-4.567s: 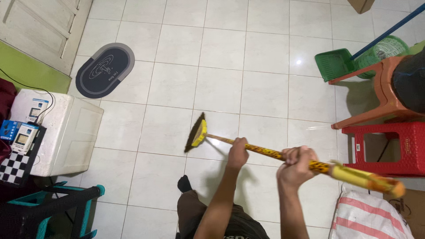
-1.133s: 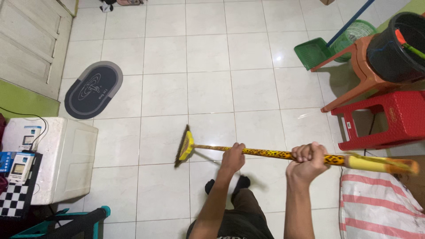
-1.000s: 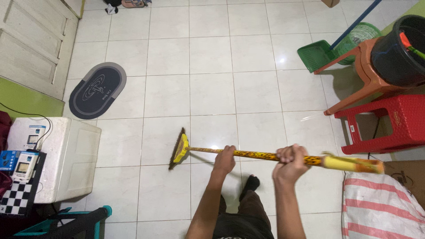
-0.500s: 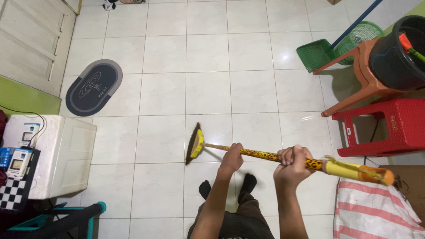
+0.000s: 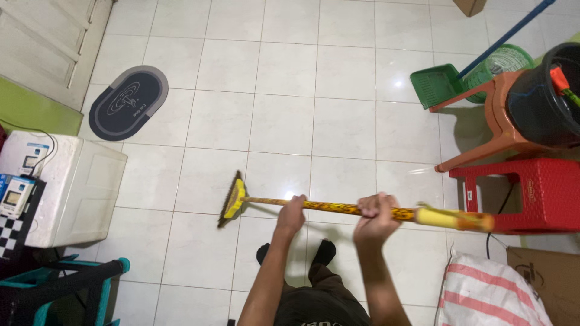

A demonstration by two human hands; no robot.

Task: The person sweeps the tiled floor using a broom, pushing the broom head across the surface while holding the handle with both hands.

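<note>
I hold a broom with a yellow patterned handle (image 5: 329,207) level across my front. Its dark bristle head (image 5: 231,199) rests on the white tiled floor (image 5: 284,121) to the left. My left hand (image 5: 292,213) grips the handle nearer the head. My right hand (image 5: 377,215) grips it further right, just before the plain yellow end (image 5: 453,218). My feet in dark socks (image 5: 326,250) stand on the tiles below the handle.
A red plastic stool (image 5: 525,193) and an orange stool (image 5: 495,127) carrying a black bucket (image 5: 544,102) stand at the right, with a green dustpan (image 5: 436,84) behind. A white box (image 5: 72,187), an oval grey mat (image 5: 128,101) and a striped sack (image 5: 489,293) lie around.
The broom head has swung back and forth over the tiles: left a second ago, right half a second ago, now a little left and lower again. Both hands kept their grip.
</note>
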